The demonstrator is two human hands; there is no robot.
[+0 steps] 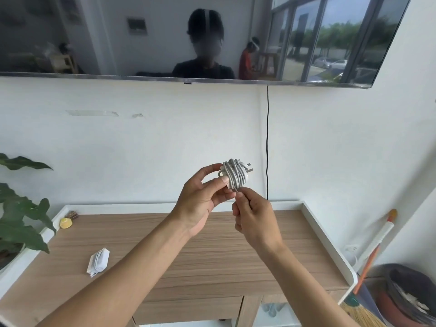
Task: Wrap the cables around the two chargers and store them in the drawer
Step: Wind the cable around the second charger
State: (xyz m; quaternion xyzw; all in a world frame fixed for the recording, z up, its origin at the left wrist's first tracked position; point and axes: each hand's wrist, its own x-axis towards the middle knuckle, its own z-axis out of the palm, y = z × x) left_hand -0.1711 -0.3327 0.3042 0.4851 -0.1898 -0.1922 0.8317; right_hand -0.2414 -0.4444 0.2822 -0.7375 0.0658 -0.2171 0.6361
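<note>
left hand [203,197] grips 2nd charger [236,174] above table's back edge [141,206], cable nearly all wound. right hand [253,215] pinches the cable end [236,190]. 1st wrapped charger [99,261] lies near table's left edge. next, prob: tuck end in w/o loosening coils, then drawer.

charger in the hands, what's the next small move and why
Probably tuck the cable end, pinched by the right hand, under a loop: the rest already looks wound round the charger that the left hand holds.
</note>
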